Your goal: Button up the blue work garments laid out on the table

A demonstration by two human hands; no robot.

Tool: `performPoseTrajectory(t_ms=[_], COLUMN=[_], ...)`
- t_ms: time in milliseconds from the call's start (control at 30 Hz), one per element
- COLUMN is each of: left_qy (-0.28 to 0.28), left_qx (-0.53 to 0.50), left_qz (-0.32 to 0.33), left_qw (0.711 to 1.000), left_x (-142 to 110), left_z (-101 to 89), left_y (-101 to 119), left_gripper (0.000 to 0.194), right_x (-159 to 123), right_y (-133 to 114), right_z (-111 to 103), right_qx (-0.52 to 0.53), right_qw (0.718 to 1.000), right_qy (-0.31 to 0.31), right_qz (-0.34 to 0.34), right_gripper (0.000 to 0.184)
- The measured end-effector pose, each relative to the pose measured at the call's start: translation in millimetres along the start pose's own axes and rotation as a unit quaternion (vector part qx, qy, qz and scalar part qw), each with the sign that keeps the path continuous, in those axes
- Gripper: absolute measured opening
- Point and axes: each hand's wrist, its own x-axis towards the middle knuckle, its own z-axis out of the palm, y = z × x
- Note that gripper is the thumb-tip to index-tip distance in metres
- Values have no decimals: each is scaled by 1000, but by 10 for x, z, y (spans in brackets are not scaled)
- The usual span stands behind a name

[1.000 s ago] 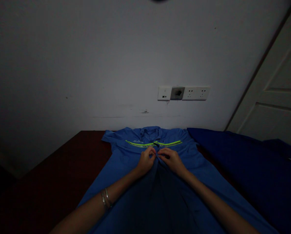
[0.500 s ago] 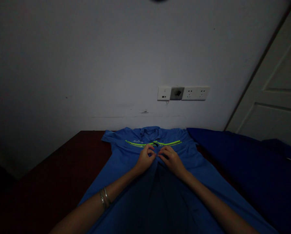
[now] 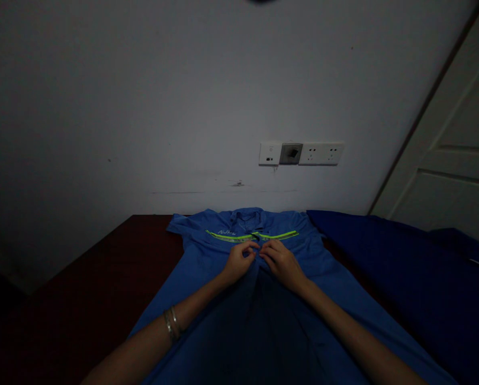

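**Blue shirt (image 3: 205, 262) pinched at its front**

At left we see the dark red table (image 3: 114, 267); the shirt lies spread on it, collar toward the wall (image 3: 183, 107). Next, our left hand (image 3: 237, 264) and right hand (image 3: 284, 263) pinch the shirt's front opening, fingertips close together. Farther right we have a darker blue cloth (image 3: 392, 262), then a door (image 3: 456, 198).

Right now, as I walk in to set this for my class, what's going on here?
A person has both bare hands at the front of a blue shirt laid out on a dark red table, collar toward the wall. The left hand and right hand nearly meet just below the yellow-green chest stripe, fingertips at the shirt's middle. It is too dim to tell exactly what they pinch. A darker blue cloth lies to the right.
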Motion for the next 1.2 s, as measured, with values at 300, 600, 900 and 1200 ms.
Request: performPoseTrajectory(t_ms=[300, 600, 900, 1200], left_qy=[-2, -72, -102, -43], left_qx=[51, 243, 240, 230], left_qz=[-35, 177, 149, 94], left_qw=[998, 951, 954, 968], left_x=[52, 24, 73, 62], left_z=[-4, -186, -184, -136], left_y=[-23, 63, -64, 11], left_gripper=[26, 22, 14, 8], right_x=[12, 6, 11, 9], right_y=[-43, -35, -42, -7], right_z=[-34, -49, -24, -26], right_qx=[-56, -40, -50, -142], right_qw=[998, 999, 998, 984], right_qy=[-17, 1, -13, -33], right_qz=[-14, -16, -19, -101], right_gripper=[14, 16, 16, 22])
